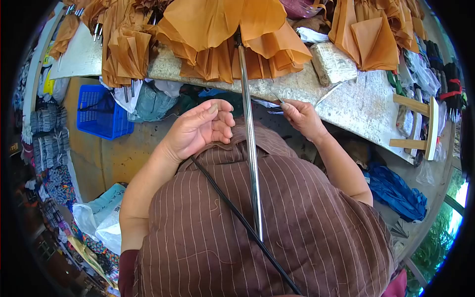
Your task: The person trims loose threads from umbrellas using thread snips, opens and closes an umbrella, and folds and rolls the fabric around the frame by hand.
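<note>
An orange umbrella (222, 24) lies half folded on the worktable's edge. Its silver shaft (250, 133) comes down across my brown striped apron (208, 213). Left of the shaft is my left hand (205, 128), palm showing, fingers loosely curled and apart, with nothing visible in it. On the shaft's other side, my right hand (303, 118) pinches a thin needle (280, 98) between thumb and forefinger. A black rod (227, 200) slants over the apron, from below my left wrist to beneath the shaft's lower end.
More folded orange umbrellas (126, 54) lie at left, with others (373, 34) at right. A wrapped block (334, 62) rests on the whitish worktable (366, 106). Below it at left stands a blue crate (104, 111). A wooden frame (420, 123) juts from the right edge above blue plastic (396, 193).
</note>
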{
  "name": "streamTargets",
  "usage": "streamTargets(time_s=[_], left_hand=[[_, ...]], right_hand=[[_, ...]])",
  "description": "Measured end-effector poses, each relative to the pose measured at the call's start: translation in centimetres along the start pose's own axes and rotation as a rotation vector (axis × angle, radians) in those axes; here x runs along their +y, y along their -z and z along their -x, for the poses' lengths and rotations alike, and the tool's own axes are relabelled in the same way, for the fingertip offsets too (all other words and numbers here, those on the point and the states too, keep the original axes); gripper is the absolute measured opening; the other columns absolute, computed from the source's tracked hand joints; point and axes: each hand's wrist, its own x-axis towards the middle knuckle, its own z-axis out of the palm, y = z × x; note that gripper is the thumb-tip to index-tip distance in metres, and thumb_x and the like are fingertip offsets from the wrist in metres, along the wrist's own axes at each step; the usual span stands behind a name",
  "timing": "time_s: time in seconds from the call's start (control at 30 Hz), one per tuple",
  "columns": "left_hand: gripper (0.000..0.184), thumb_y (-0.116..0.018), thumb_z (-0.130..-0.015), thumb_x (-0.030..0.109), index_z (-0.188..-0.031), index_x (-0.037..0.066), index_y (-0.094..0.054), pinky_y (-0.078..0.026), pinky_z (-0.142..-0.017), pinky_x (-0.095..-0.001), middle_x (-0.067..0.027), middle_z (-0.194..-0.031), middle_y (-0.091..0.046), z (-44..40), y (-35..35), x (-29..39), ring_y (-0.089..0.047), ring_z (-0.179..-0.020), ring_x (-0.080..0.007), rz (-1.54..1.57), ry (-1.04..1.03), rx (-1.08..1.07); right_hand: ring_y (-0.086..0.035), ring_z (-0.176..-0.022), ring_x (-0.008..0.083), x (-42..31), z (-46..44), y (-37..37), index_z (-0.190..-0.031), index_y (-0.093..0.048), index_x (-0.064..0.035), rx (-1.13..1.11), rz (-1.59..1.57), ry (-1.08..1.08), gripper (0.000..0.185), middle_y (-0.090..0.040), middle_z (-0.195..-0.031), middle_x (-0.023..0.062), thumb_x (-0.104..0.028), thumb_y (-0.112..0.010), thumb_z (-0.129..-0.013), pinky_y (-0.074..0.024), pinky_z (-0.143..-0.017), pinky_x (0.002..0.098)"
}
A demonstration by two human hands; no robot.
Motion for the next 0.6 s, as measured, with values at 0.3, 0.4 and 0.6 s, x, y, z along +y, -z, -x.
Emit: streamTargets(time_s=[0.3,0.4,0.6], left_hand=[[0.028,-0.043,-0.096,0.022,-0.113,0.000,-0.049,-0.053,-0.073,-0.0316,-0.0114,-0.095,-0.059,-0.6,-0.4,0.1,-0.063,-0.082,-0.0193,-0.037,0.020,0.054],[0.027,-0.046,-0.095,0.021,-0.113,0.001,-0.049,-0.053,-0.066,-0.0298,-0.0099,-0.092,-0.059,-2.1,-1.2,0.2,-0.063,-0.077,-0.0184,-0.154,0.082,0.116],[0.018,-0.054,-0.091,0.018,-0.103,0.005,-0.052,-0.050,-0.050,-0.0253,-0.0047,-0.078,-0.059,-9.5,-1.0,-1.8,-0.060,-0.061,-0.0137,-0.251,0.156,0.255]], right_hand=[[-0.033,-0.047,0.0023,-1.5,-0.3,-0.1,-0.114,-0.059,-0.0002,-0.001,-0.266,-0.083,0.039,-0.042,-0.064,-0.0057,-0.033,-0.052,-0.093,-0.0269,-0.042,0.0170],[-0.033,-0.047,0.0024,-0.9,-0.3,0.2,-0.111,-0.059,-0.0011,-0.037,-0.359,-0.128,0.039,-0.043,-0.065,-0.0053,-0.034,-0.053,-0.093,-0.0266,-0.041,0.0170],[-0.033,-0.048,0.0023,-0.1,1.2,1.2,-0.109,-0.061,-0.0027,-0.044,-0.435,-0.208,0.037,-0.044,-0.066,-0.0049,-0.036,-0.054,-0.092,-0.0270,-0.042,0.0172]])
